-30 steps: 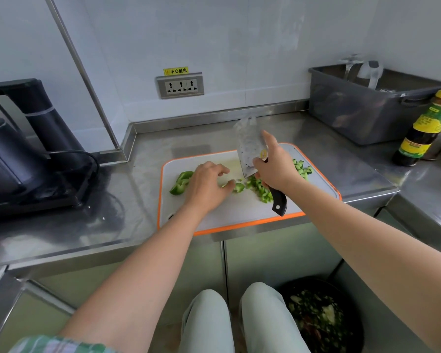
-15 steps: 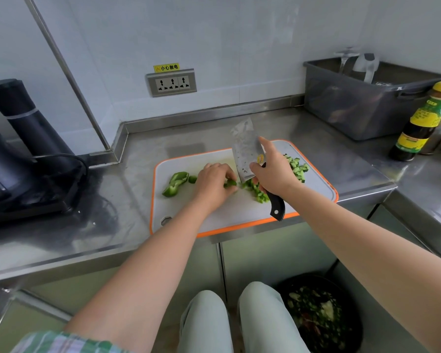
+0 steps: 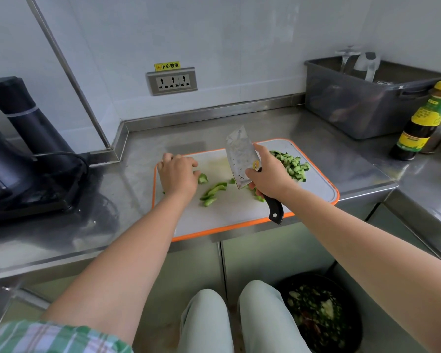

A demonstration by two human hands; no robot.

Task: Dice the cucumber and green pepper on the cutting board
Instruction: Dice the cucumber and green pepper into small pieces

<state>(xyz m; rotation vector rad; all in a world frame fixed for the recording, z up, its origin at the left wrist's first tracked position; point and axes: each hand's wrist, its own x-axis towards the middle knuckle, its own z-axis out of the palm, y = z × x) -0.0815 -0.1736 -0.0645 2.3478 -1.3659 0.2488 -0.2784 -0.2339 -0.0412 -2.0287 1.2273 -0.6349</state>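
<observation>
A white cutting board (image 3: 239, 215) with an orange rim lies on the steel counter. My left hand (image 3: 177, 174) is at the board's left end, fingers curled down over a green pepper piece that is almost wholly hidden. Cut green pepper strips (image 3: 213, 192) lie in the middle of the board, with a small chunk (image 3: 202, 178) just right of my left fingers. My right hand (image 3: 267, 174) grips the black handle of a cleaver (image 3: 239, 159), its blade raised and tilted above the board. Diced cucumber (image 3: 293, 166) is heaped at the board's far right.
A black appliance (image 3: 15, 154) with a cable stands on the left of the counter. A grey tub (image 3: 362, 103) and a dark sauce bottle (image 3: 420, 123) are at the right. A wall socket (image 3: 172, 81) is behind. A black bin (image 3: 318, 314) of scraps sits by my knees.
My left hand has moved from the middle of the board to its left end, over the larger pepper piece. The strips it held down now lie uncovered. The cleaver stays raised.
</observation>
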